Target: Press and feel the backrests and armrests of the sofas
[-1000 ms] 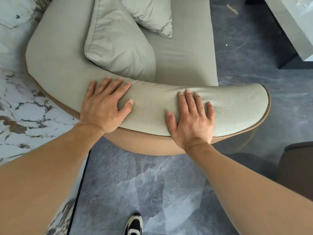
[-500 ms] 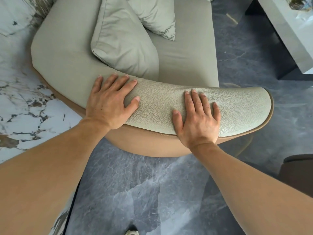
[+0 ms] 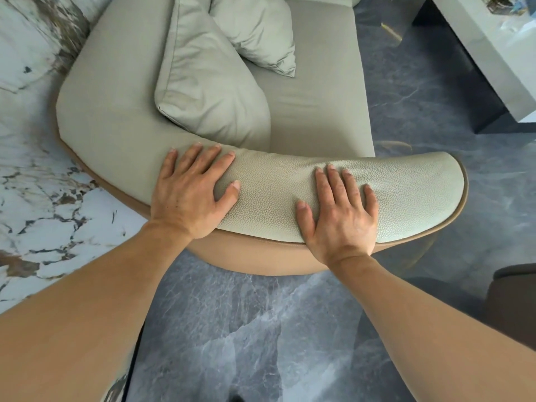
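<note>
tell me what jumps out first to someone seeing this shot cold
Two bare hands lie flat on the pebbled, pale armrest of a sage sofa, the left hand near its middle bend, the right hand nearer the rounded end. Behind them a big cushion leans on the seat, with white veined marble at far left.

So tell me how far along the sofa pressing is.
Done: nothing shows as finished. In hand: the left hand and right hand lie flat on the pebbled armrest of the green sofa. Left: its curved backrest, and the dark seat at the right edge.
</note>
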The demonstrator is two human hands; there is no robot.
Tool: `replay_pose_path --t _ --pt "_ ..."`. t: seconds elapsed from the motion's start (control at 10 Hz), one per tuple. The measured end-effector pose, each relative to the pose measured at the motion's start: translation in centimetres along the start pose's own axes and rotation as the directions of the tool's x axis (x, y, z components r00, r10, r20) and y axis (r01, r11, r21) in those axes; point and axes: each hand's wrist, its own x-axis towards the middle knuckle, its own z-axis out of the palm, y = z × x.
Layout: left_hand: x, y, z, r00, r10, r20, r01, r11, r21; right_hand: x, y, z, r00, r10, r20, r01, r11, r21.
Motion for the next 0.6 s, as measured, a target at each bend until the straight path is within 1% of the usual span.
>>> replay_pose_path --t 0.2,0.3,0.5,0.6 --pt "-0.1 0.1 0.0 1.000 0.008 -0.003 -0.008 1.000 -0.005 0.0 0.1 0.1 0.999 0.017 0.034 -0.016 1.000 -0.019" --pt "-0.2 0.1 -0.4 0.999 0.018 0.030 -0.018 1.000 0.016 -0.2 -0.3 -0.2 0.997 0.035 0.072 -0.031 0.998 -0.057" --pt "-0.3 0.4 -2.1 0.988 0.028 0.154 -0.024 0.999 -0.026 -0.4 -0.4 -2.4 0.968 0.083 0.238 -0.067 0.995 -0.072" --pt "-0.8 0.4 -3.5 0.990 0.017 0.137 -0.009 0.999 -0.053 -1.0 -0.6 -4.1 0.969 0.083 0.231 -0.069 0.995 -0.071"
